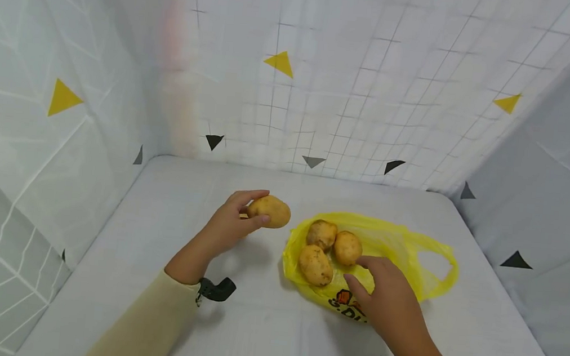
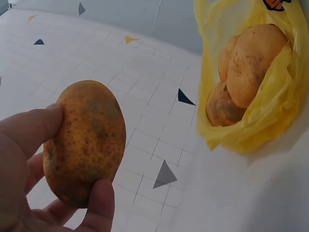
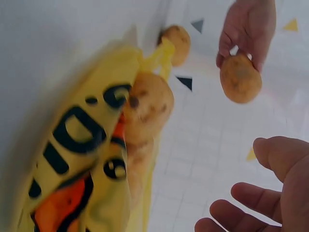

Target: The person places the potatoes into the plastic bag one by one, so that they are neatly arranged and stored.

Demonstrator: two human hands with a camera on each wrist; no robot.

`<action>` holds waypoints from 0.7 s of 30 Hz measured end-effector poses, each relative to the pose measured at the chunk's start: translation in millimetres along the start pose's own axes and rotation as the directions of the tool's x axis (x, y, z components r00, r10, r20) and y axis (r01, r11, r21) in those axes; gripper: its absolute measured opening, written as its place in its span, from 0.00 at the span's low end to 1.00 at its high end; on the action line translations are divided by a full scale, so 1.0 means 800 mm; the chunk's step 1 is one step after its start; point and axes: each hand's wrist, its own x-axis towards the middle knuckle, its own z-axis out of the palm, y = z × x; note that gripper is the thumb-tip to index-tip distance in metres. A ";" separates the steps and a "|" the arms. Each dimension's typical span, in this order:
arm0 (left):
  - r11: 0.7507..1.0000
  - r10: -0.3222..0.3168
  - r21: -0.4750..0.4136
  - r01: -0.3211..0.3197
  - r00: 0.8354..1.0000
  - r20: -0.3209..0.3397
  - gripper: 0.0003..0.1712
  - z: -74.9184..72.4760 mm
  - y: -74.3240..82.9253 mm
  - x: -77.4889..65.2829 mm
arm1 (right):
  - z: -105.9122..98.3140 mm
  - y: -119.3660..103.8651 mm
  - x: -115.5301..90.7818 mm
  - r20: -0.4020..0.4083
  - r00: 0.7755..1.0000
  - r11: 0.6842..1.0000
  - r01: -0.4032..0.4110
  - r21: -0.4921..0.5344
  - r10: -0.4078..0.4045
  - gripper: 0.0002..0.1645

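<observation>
My left hand (image 1: 232, 222) holds a potato (image 1: 273, 211) up above the table, gripped between thumb and fingers. In the left wrist view this potato (image 2: 89, 142) shows dark specks on its skin. A yellow plastic bag (image 1: 413, 246) with black lettering lies to the right, its mouth facing left. Three potatoes rest in its opening: a browner one (image 1: 321, 234), a round one (image 1: 348, 248) and a nearer one (image 1: 316, 265). Over the bag's near side hovers my right hand (image 1: 390, 294), thumb and fingers spread, holding nothing. Its fingertips are close to the round potato; contact is unclear.
Another potato (image 3: 176, 46) lies on the table past the bag in the right wrist view; the left hand mostly hides it in the head view. White sheeted walls with yellow and dark triangles (image 1: 313, 162) enclose the white table (image 1: 172, 191) at the back and sides.
</observation>
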 end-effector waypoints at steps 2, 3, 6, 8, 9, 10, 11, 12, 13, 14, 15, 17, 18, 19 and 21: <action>0.999 0.029 0.014 -0.030 0.999 0.020 0.33 0.006 0.003 0.003 | -0.005 0.006 0.000 -0.001 0.999 0.999 -0.032 0.015 0.032 0.34; 0.999 0.043 0.025 -0.043 0.999 0.030 0.32 0.009 0.005 0.005 | -0.008 0.009 0.000 0.001 0.999 0.999 -0.049 0.023 0.049 0.36; 0.995 0.085 0.045 -0.089 0.994 0.071 0.32 0.019 0.011 0.010 | -0.013 0.019 -0.002 0.002 0.996 0.994 -0.093 0.052 0.093 0.42; 0.991 0.115 0.054 -0.122 0.988 0.105 0.32 0.026 0.015 0.013 | -0.016 0.028 -0.004 -0.008 0.993 0.991 -0.115 0.073 0.116 0.45; 0.989 0.130 0.051 -0.137 0.984 0.124 0.32 0.030 0.017 0.015 | -0.017 0.033 -0.006 -0.021 0.992 0.989 -0.125 0.085 0.127 0.46; 0.987 0.147 0.042 -0.155 0.978 0.145 0.32 0.033 0.019 0.016 | -0.018 0.038 -0.007 -0.037 0.990 0.986 -0.134 0.095 0.138 0.47; 0.984 0.164 0.036 -0.173 0.972 0.167 0.32 0.037 0.021 0.018 | -0.019 0.043 -0.009 -0.055 0.987 0.984 -0.144 0.106 0.150 0.47; 0.981 0.179 0.035 -0.189 0.966 0.186 0.32 0.040 0.022 0.020 | -0.020 0.048 -0.010 -0.077 0.984 0.982 -0.150 0.115 0.160 0.46; 0.980 0.187 0.032 -0.198 0.960 0.206 0.32 0.044 0.023 0.023 | -0.021 0.053 -0.012 -0.102 0.980 0.980 -0.158 0.124 0.171 0.45; 0.978 0.194 0.031 -0.206 0.955 0.224 0.33 0.047 0.025 0.025 | -0.022 0.058 -0.013 -0.129 0.975 0.977 -0.165 0.132 0.183 0.45; 0.977 0.196 0.031 -0.210 0.950 0.241 0.33 0.050 0.026 0.027 | -0.022 0.062 -0.015 -0.156 0.968 0.974 -0.175 0.147 0.197 0.43; 0.973 0.204 0.046 -0.225 0.940 0.274 0.34 0.057 0.028 0.031 | -0.023 0.072 -0.017 -0.230 0.951 0.970 -0.169 0.174 0.207 0.41; 0.972 0.206 0.052 -0.230 0.935 0.290 0.34 0.060 0.030 0.034 | -0.023 0.077 -0.017 -0.275 0.939 0.970 -0.157 0.186 0.205 0.41; 0.969 0.210 0.062 -0.240 0.929 0.306 0.35 0.063 0.031 0.036 | -0.022 0.081 -0.017 -0.313 0.926 0.968 -0.153 0.197 0.210 0.41; 0.961 0.220 0.084 -0.262 0.915 0.340 0.35 0.069 0.034 0.043 | -0.020 0.088 -0.018 -0.376 0.897 0.964 -0.159 0.213 0.231 0.42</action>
